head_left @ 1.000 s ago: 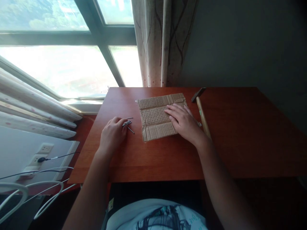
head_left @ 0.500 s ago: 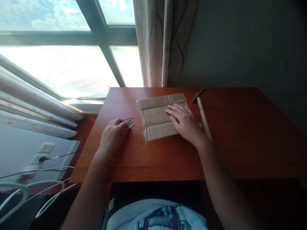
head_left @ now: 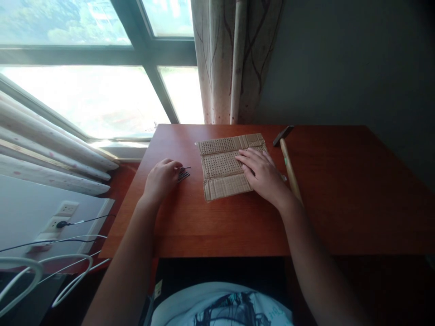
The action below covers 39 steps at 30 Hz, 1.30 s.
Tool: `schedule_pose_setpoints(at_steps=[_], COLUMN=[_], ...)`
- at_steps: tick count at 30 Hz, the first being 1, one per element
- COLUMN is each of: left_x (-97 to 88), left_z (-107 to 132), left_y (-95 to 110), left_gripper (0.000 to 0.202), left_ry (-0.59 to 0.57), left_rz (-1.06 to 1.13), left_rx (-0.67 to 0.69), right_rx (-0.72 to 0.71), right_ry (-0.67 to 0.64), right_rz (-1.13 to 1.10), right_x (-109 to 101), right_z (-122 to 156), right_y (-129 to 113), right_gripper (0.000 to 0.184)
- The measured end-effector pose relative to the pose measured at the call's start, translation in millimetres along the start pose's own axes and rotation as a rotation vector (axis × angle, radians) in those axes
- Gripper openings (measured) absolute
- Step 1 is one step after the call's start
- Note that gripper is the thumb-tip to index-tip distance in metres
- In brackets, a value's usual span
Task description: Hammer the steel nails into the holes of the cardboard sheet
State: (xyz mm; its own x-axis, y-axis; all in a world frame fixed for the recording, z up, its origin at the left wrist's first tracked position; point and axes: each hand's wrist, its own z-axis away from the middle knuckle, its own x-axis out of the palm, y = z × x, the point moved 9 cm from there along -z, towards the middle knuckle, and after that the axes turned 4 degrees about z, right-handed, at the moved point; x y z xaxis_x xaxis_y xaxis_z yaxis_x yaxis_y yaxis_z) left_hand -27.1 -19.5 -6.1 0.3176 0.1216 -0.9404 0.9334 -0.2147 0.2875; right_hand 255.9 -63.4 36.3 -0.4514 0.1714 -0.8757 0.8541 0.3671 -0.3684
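Observation:
A piece of brown cardboard (head_left: 220, 166) with rows of small punched holes lies flat on the table. My right hand (head_left: 260, 174) rests palm down on its right side, fingers stretched out and a little apart. Off the cardboard's left edge, my left hand (head_left: 161, 180) has its thumb and fingertips closed on the near end of a thin metal nail (head_left: 185, 167). Several more nails (head_left: 184, 174) lie in a small pile just below, partly hidden by my left fingers.
To the right of the cardboard lies a hammer (head_left: 289, 167) with a wooden handle, its head towards the back. A small shiny scrap (head_left: 284, 178) sits beside the handle. The reddish-brown table (head_left: 217, 231) ends on the left near a wall socket (head_left: 54, 225) and loose cables.
My left hand has moved slightly away from me, from the near nail to the farthest one, and pinches it. The nails in the pile lie closer together. My right hand stays put.

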Motion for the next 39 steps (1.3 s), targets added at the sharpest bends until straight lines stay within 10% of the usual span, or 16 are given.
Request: schedule_pose_setpoints(at_steps=[39], left_x=[-8.3], left_z=[8.4], left_y=[-21.9], left_gripper=[0.031], left_ry=[-0.064], left_rz=[-0.003], left_rx=[-0.182], right_rx=[0.007], right_ry=[0.010], right_rz=[-0.009], right_x=[0.3], right_z=[-0.3], right_y=[-0.3], right_gripper=[0.041])
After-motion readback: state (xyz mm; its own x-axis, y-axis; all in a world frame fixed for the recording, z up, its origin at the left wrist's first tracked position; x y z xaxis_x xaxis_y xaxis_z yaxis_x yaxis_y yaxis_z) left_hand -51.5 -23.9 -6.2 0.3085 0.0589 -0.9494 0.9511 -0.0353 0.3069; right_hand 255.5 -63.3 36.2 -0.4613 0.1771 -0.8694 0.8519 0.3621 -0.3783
